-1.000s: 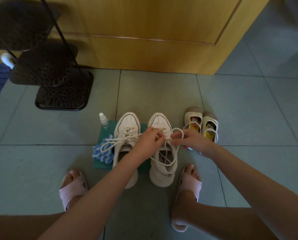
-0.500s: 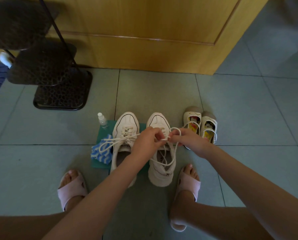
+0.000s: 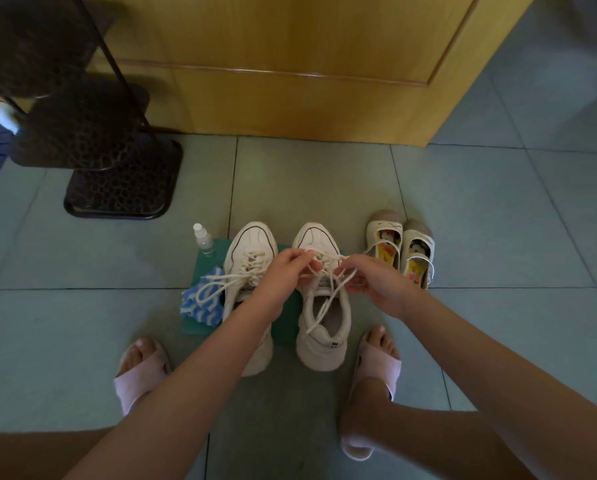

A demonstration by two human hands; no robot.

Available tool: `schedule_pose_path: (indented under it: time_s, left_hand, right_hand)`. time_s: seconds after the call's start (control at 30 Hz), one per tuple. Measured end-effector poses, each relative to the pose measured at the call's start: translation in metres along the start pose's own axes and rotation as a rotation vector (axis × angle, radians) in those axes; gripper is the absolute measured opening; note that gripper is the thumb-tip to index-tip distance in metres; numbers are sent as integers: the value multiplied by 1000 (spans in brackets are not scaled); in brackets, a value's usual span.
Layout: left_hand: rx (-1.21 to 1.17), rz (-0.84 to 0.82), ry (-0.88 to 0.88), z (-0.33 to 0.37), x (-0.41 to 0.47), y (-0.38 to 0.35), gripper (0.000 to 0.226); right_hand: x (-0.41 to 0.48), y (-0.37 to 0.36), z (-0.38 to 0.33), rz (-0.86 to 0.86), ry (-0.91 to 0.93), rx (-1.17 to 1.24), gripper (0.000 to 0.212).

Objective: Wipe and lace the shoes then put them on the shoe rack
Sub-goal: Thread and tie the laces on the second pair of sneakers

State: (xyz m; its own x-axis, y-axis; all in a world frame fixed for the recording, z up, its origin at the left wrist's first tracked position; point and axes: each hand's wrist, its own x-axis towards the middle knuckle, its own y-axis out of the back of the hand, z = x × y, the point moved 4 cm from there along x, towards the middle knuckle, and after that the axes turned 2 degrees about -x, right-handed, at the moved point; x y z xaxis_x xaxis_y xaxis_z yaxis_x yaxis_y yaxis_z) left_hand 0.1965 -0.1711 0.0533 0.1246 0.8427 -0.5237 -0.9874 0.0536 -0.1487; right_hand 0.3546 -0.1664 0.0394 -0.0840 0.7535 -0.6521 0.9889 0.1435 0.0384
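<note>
Nearest: two feet in pink slippers (image 3: 141, 372) planted on the grey-green tiled floor (image 3: 480, 220), with the forearms reaching forward between them.

Both hands meet over the sneaker on the right (image 3: 321, 344). It lies heel near and toe far, its long axis running straight away from the person. The left hand (image 3: 283, 271) and right hand (image 3: 376, 282) hover over its eyelets, directly above the tongue. The fingers of each are curled and pinch strands of the white lace (image 3: 328, 299), which is pulled out sideways between them. One loose end trails down into the shoe's opening. The light is dim, so I cannot tell whether a knot has formed yet.

The sneaker on the left (image 3: 252, 244) sits just beside it and parallel, its laces splayed loose over a blue striped cloth (image 3: 200, 306). Both sneakers rest on a green mat (image 3: 203, 265), with a small spray bottle (image 3: 202, 239) at its far corner. A small pair of strapped shoes (image 3: 401, 251) stands to the right.

Farther off on the left is the dark shoe rack (image 3: 117, 181), well apart from the sneakers and nearer the left hand. Behind it is a wooden door (image 3: 290, 81).
</note>
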Motion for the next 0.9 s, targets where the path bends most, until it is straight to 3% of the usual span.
schedule_pose_path:
  time_s: [0.2, 0.43, 0.57, 0.77, 0.9]
  left_hand:
    - [240, -33, -45, 2, 6, -2, 15]
    - [308, -148, -13, 9, 0, -6, 27]
    - [205, -200, 56, 12, -1, -3, 22]
    - [-136, -166, 90, 25, 4, -4, 24]
    - [-106, -111, 77, 25, 4, 0, 18]
  right_hand:
    - [-3, -1, -9, -43, 76, -155, 5]
    - [1, 0, -10, -105, 51, -57, 13]
    - [1, -4, -14, -72, 40, -35, 23]
    - [2, 0, -22, -78, 55, -68, 19]
    - [0, 9, -27, -80, 72, -1, 17]
